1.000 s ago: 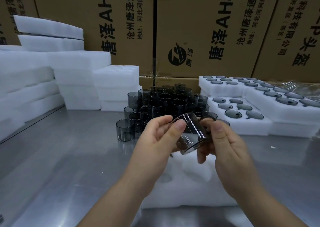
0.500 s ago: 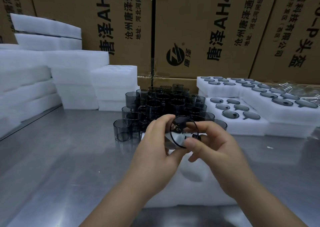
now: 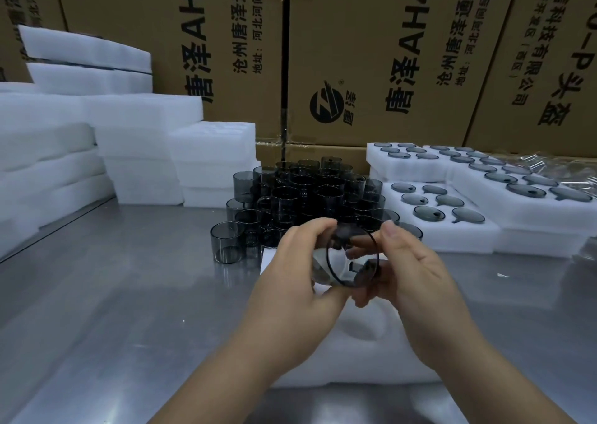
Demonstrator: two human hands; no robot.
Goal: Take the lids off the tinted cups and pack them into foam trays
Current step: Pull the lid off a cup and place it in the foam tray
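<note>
Both hands hold one tinted cup [image 3: 339,262] up in the air, just over a white foam tray [image 3: 371,359] on the shiny surface [image 3: 113,294]. The cup is tipped on its side. Its round dark rim faces back at us, and its bottom points away to the left. The left hand [image 3: 290,281] wraps its fingers and thumb round the cup. The right hand [image 3: 416,271] pinches the rim. More cups [image 3: 307,197] sit in a pile behind.
</note>
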